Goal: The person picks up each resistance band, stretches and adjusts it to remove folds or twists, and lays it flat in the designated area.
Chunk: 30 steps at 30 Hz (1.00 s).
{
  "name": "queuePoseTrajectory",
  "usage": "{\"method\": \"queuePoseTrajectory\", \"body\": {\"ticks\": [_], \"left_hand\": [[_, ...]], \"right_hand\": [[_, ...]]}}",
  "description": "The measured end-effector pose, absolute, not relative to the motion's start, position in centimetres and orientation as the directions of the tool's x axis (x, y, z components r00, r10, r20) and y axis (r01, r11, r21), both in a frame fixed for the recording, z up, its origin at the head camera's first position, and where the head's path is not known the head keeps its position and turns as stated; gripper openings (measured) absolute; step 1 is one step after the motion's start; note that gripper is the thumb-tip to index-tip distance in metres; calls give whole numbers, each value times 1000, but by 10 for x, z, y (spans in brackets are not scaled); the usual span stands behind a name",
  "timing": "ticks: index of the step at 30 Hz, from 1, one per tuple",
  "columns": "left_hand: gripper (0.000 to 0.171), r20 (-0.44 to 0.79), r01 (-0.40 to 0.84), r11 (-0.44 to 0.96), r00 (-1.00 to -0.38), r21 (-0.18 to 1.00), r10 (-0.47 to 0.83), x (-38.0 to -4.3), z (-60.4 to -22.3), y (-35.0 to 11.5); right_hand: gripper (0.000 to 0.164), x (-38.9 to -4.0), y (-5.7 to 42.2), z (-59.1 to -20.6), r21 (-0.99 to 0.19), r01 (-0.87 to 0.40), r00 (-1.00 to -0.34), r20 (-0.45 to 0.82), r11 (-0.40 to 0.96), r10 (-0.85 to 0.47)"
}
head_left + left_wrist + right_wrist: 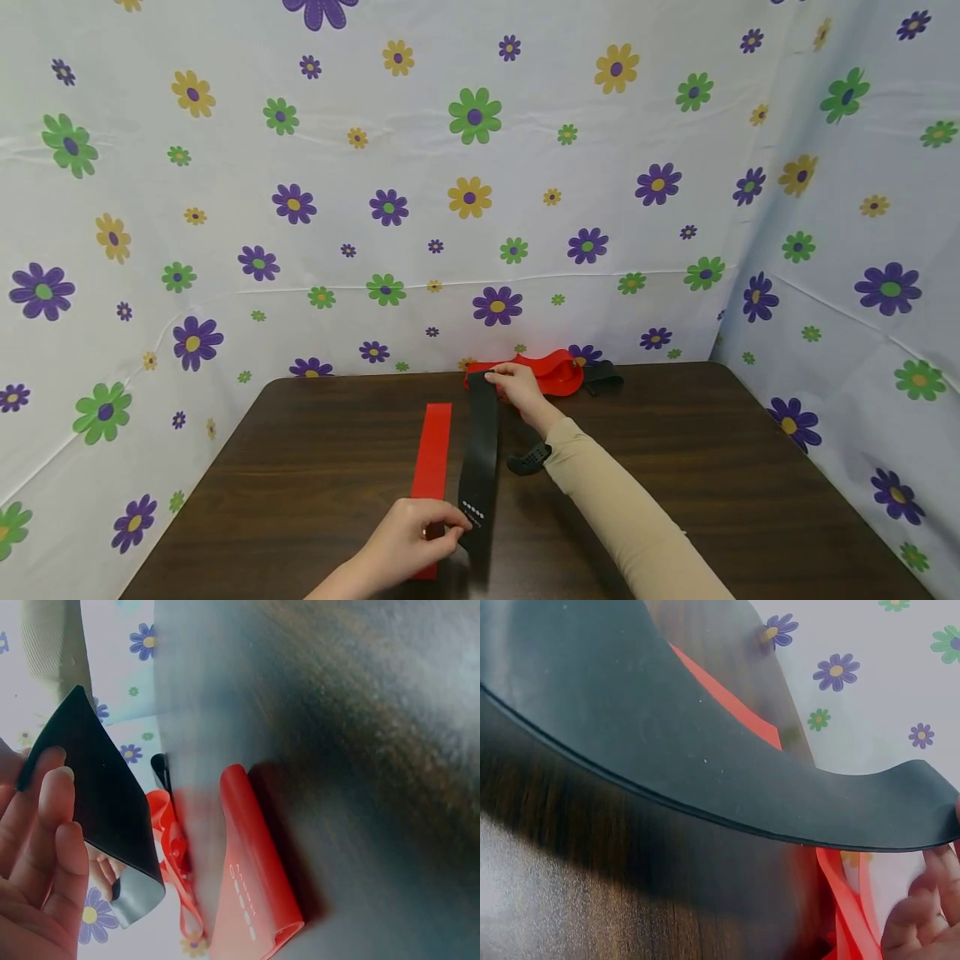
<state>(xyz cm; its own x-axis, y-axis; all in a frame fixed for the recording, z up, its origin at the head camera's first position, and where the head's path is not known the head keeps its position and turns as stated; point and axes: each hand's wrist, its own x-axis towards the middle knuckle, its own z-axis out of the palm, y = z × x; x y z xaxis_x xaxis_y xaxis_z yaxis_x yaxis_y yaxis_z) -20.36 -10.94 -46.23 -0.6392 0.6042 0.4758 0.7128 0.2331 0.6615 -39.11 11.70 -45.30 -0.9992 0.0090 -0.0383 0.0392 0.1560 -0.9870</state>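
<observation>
A black flat resistance band point(480, 450) with white print near its front end stretches lengthwise between both hands, above the table. My left hand point(416, 533) pinches the near end between thumb and fingers. At the far end, my right hand point(521, 387) grips the band's edge. In the right wrist view the black band point(667, 750) sags in a curve toward the right fingers. Just left of it, a red resistance band point(432, 450) lies on the table, partly behind the left hand. The left wrist view shows this red band point(262, 877) with a rounded fold and white print.
Behind the right hand, a loose heap of red bands point(555, 367) sits at the table's back edge, beside a black band point(602, 375). The dark wooden table point(720, 483) meets a flowered cloth point(472, 167) behind and to the sides.
</observation>
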Motion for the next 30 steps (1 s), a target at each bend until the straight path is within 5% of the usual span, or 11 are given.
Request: {"method": "queuePoseTrajectory", "body": {"ticks": [11,30], "left_hand": [[19,272,465,207,-765,861,583,-203,-463,-112],[21,136,311,147,-730,939,669,-201,-467,-109]], "right_hand": [[25,-390,118,-451,-980,29,-1000,-28,197,9],[23,-391,119,-455,-977,73,-997,-78,200,-15]]}}
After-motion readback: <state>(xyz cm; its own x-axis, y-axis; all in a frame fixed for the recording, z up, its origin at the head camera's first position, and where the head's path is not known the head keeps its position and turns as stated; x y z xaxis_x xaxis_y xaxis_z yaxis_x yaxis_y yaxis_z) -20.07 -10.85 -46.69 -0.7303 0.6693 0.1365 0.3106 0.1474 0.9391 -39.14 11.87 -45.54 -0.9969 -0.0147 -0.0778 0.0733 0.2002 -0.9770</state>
